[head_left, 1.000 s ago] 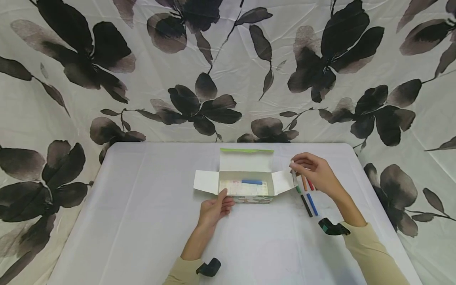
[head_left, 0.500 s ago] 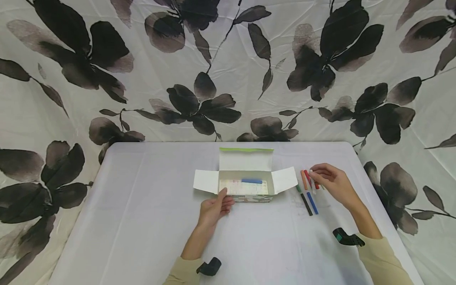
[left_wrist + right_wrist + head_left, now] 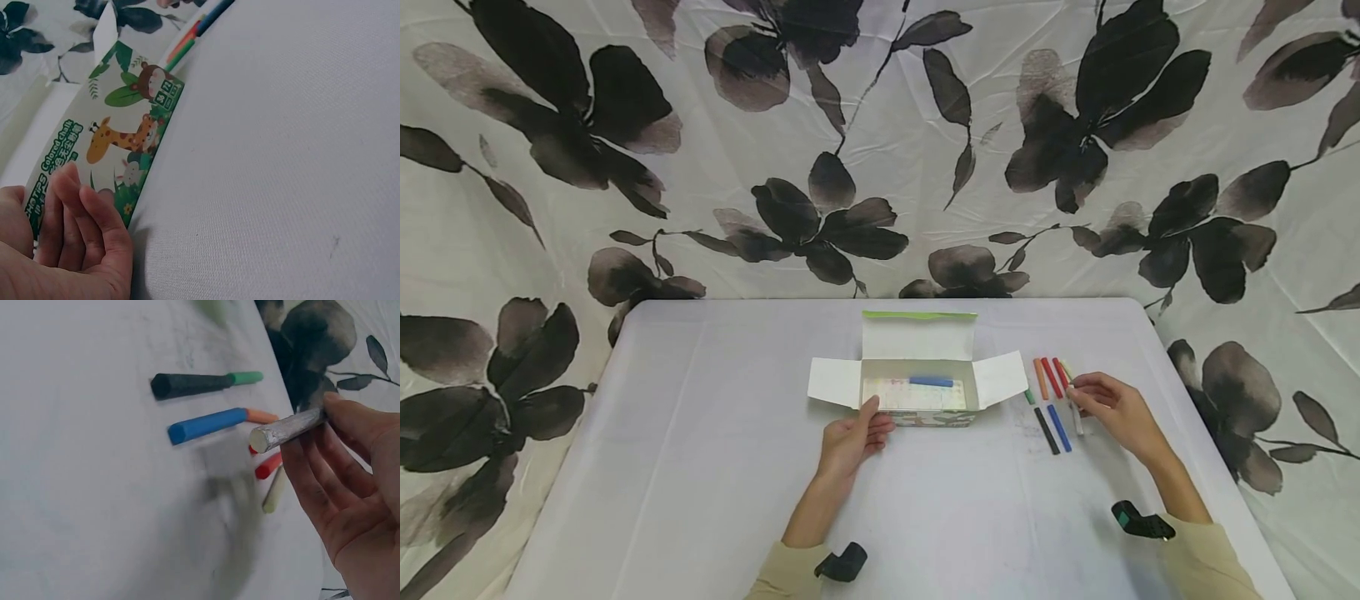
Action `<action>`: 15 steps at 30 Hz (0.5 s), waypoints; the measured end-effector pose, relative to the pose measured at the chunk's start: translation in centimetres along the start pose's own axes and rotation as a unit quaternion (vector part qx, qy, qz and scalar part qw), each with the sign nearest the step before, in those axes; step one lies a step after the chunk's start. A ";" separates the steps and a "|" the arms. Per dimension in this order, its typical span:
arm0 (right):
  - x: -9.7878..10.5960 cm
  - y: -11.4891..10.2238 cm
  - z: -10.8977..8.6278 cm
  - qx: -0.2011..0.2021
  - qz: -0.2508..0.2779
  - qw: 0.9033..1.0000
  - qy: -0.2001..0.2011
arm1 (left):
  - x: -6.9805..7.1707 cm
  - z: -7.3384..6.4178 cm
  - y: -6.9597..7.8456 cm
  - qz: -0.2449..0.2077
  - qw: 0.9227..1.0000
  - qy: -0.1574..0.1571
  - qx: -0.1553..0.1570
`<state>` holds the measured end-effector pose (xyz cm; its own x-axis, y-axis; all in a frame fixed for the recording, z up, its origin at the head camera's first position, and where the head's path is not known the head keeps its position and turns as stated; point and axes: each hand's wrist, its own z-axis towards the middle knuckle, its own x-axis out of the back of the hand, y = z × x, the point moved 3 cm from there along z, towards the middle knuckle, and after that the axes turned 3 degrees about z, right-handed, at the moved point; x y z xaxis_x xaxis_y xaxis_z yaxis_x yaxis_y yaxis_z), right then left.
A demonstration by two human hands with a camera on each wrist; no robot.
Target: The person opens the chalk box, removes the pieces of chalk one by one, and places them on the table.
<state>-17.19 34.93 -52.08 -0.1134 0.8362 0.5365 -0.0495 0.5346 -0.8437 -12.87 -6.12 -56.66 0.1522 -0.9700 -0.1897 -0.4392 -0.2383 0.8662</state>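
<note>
An opened cardboard chalk box [image 3: 928, 419] stands on the table, its flaps spread and a blue chalk stick [image 3: 931, 382] lying inside. My left hand [image 3: 850, 442] grips the box's near wall at its left corner, thumb over the rim and fingers outside. Between thumb and fingertips, my right hand [image 3: 1122, 414] pinches a whitish-grey chalk stick [image 3: 287, 430], its near end sticking out over the table. Close to its left lie the blue chalk [image 3: 1059, 428] and black chalk [image 3: 1047, 431]. Beyond them are orange chalk [image 3: 1041, 379], two red chalks [image 3: 1060, 372] and pale yellow chalk [image 3: 273, 490].
A green chalk stick [image 3: 1029, 397] lies end to end with the black one, by the box's right flap [image 3: 1000, 381]. The white cloth-covered table [image 3: 700, 467] has faint smudges near the chalks. A floral curtain [image 3: 880, 150] hangs behind the table.
My right hand has carried the whitish-grey chalk from beside the box's right flap, rightward and closer to me, down beside the blue chalk. The left hand and box stay put.
</note>
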 end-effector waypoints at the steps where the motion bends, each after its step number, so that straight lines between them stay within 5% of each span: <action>1: 0.0 0.3 -0.1 -0.004 -0.003 1.000 -0.002 | 0.0 0.0 0.0 0.000 1.000 0.000 0.000; 15: -1.6 2.4 -0.5 0.002 -0.113 0.993 0.032 | 0.2 -0.1 -0.1 0.010 1.000 -0.012 -0.005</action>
<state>-16.66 34.94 -54.97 -0.0348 0.7017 0.7116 -0.0703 0.7085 -0.7022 -12.73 -6.31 -56.72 0.1218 -0.9754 -0.1836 -0.4328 -0.2187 0.8746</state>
